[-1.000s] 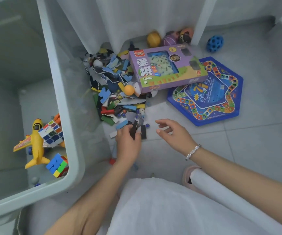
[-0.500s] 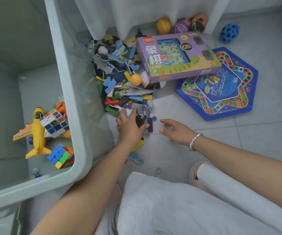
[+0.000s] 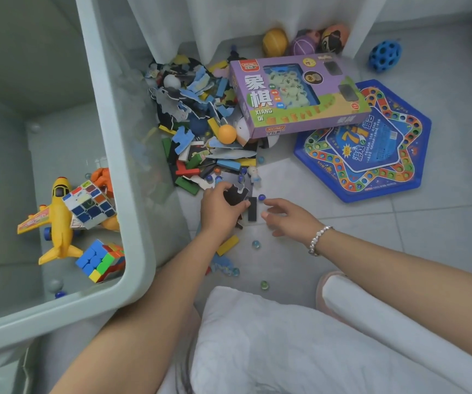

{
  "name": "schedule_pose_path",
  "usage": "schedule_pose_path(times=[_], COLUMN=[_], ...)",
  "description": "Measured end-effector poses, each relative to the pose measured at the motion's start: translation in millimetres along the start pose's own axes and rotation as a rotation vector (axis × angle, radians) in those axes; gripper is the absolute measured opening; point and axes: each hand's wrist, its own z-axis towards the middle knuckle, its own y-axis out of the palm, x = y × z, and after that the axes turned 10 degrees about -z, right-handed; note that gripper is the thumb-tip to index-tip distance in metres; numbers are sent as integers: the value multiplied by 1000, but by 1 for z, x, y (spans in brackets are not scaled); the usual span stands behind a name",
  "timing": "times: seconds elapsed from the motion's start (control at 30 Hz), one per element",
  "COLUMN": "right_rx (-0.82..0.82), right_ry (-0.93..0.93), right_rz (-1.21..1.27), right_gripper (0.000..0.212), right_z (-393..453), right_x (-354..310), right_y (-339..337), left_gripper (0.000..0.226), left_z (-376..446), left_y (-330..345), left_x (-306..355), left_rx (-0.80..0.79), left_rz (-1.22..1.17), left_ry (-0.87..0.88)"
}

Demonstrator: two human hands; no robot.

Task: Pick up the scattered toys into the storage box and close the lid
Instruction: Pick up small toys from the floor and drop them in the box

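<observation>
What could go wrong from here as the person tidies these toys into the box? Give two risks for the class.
1. The left hand grips several dark puzzle pieces at once; some may slip out on the way to the box.
2. Loose marbles lie near the knees; they could roll off or be knelt on.

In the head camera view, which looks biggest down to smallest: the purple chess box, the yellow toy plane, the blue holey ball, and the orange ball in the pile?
1. purple chess box
2. yellow toy plane
3. blue holey ball
4. orange ball

The holey ball lies farther from the camera, so its true size may be understated.
</observation>
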Motion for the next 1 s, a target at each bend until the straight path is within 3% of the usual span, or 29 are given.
schedule_pose_path(times=[0.13, 0.3, 0.5, 0.6, 0.67, 0.8, 0.9, 1.0], right_rx=[-9, -272, -322, -310, -334, -363, -348, -277], right_ry=[12, 79, 225, 263, 274, 294, 283, 250], right_rz=[237, 558, 825, 797, 831, 796, 710, 631], right_gripper=[38, 31, 44, 54, 60, 48, 27, 19], right_z=[-1, -1, 7, 11, 12, 7, 4, 4], right_x=[-5, -13, -10, -14, -17, -23, -21, -15], right_y=[1, 3, 9, 10, 11, 12, 16, 20], left_gripper=[57, 56, 68, 67, 52, 30, 38, 59], left_z=[-18, -43, -55, -61, -62, -57, -55, -54], left_y=[-4, -2, -5, -11, -16, -21, -20, -18], left_x=[3, 4, 3, 1, -5, -24, -35, -40], left_rx=[-1, -101, -223, -169, -109, 56, 37, -37], left_rz=[-117, -85, 191, 123, 48, -7, 119, 301], left_ry=[2, 162, 314, 254, 228, 135, 32, -28])
